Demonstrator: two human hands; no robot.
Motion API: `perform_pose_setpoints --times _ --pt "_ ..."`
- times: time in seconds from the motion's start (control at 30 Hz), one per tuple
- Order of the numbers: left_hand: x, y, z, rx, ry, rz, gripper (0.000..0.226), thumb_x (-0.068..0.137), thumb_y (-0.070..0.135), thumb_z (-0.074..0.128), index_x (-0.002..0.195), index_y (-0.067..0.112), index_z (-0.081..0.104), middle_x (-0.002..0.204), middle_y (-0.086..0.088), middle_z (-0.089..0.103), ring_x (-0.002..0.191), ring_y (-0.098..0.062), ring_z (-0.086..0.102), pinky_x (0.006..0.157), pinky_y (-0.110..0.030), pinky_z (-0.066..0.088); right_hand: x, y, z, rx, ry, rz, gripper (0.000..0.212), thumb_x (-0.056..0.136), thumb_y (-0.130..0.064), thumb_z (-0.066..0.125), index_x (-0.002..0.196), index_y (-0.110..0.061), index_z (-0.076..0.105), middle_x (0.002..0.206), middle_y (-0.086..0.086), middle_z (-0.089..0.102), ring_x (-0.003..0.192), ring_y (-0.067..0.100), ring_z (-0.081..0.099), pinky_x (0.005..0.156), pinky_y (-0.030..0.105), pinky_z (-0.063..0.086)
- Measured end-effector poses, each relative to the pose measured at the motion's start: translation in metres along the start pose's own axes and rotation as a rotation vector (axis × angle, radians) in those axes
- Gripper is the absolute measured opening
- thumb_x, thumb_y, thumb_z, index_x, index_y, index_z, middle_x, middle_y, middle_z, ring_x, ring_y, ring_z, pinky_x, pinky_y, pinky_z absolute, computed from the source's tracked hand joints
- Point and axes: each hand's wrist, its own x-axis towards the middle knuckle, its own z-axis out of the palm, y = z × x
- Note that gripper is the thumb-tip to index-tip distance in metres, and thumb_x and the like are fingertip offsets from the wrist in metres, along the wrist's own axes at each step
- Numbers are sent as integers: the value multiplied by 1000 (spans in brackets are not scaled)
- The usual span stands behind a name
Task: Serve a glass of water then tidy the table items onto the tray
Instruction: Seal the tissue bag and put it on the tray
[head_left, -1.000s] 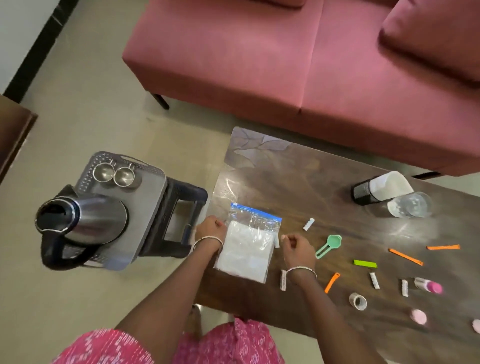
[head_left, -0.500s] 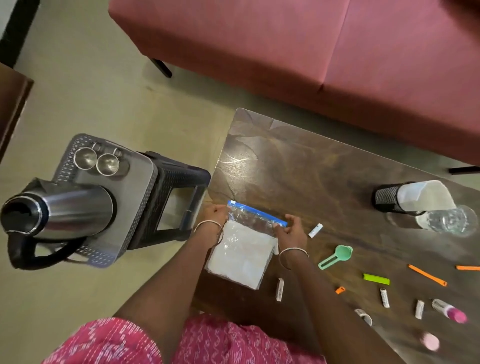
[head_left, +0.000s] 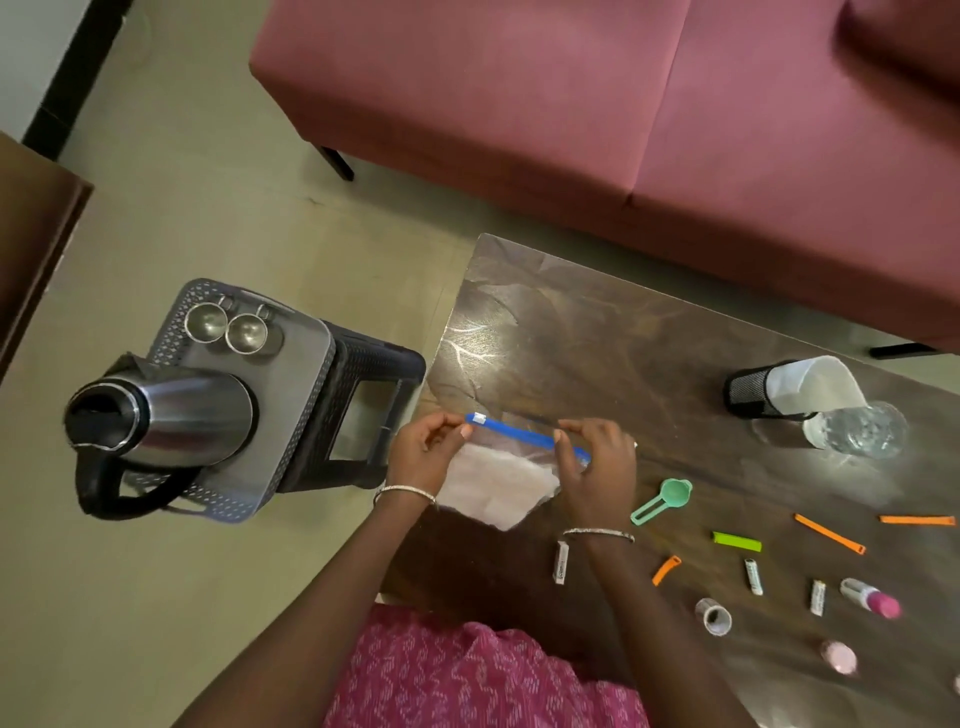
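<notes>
Zip bag (head_left: 493, 483) lies at the desk's (head_left: 597, 353) 9 o'clock edge. Left hand (head_left: 423, 457) grip is clamped on the end of the blue seal strip (head_left: 519, 434). Right hand (head_left: 597, 467) grip is clamped mid-strip, probably to work the seal before packing bits like the green scoop (head_left: 662, 499) at 4 o'clock. Tray (head_left: 296, 374) waits off-desk at 9 o'clock.

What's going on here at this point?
A person holds a clear plastic zip bag of white contents over the dark wooden table. The left hand and right hand each pinch its blue zip strip. A clear glass of water already stands on the table. The green scoop, orange clips and small white tubes lie scattered there, not yet on the grey perforated tray, which carries a steel kettle.
</notes>
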Motion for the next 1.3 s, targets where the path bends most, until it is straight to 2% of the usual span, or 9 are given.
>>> perform_pose_setpoints --times 0.1,0.2,0.37,0.6,0.73,0.9,1.07,1.13,1.3 --pt "-30 13 -12 -17 -33 112 12 81 18 71 88 28 72 79 8 70 75 -7 63 70 -23 51 -28 -39 -14 74 19 -134 15 88 -29 65 94 -19 73 95 -4 70 94 21 60 85 30 41" --pt "-59 27 -26 18 -47 224 11 84 15 70 90 24 71 82 9 70 79 -12 66 73 -26 53 -57 -70 -21 98 -26 -188 23 87 -39 64 106 -29 71 107 -11 68 107 14 56 89 35 42" --pt "-109 45 -58 132 -15 453 11 88 17 68 90 27 70 87 18 70 87 -2 66 73 -23 57 -103 -107 -30 74 -6 -266 28 88 -52 56 111 -39 67 107 -17 65 112 9 52 88 36 36" --pt "-170 69 -102 179 60 784 5 84 13 68 85 9 71 87 4 70 86 -9 65 79 -34 53 -163 -154 -51 116 194 -341 1 87 -32 72 86 -31 71 86 -17 67 92 8 52 79 38 39" --pt "-199 75 -115 44 68 743 9 81 1 71 87 8 71 97 3 73 97 -14 68 88 -39 53 -194 -173 -62 50 344 -412 2 87 -32 68 86 -32 69 86 -19 66 92 11 51 78 35 37" --pt "-222 79 -134 -70 15 721 21 86 9 67 86 30 67 99 12 74 96 -6 68 82 -21 50 -222 -176 -73 -60 443 -446 4 88 -33 65 84 -32 66 85 -18 65 92 13 53 79 39 37" --pt "-221 76 -159 -247 2 593 8 82 22 64 79 29 61 85 -6 73 81 -24 68 76 -43 52 -240 -165 -89 -139 489 -415 2 86 -34 65 84 -33 65 86 -19 63 98 12 53 83 35 31" --pt "-219 73 -171 -274 47 559 8 80 23 64 77 31 62 74 -10 65 71 -21 60 73 -45 50 -243 -158 -96 -160 502 -387 2 85 -33 66 85 -34 64 87 -20 64 100 11 53 83 35 31" --pt "-220 69 -184 -311 45 518 16 86 15 63 80 28 60 73 -6 73 80 -28 69 79 -43 54 -253 -152 -106 -156 461 -332 2 83 -32 65 82 -34 64 85 -20 65 104 7 54 86 39 32"
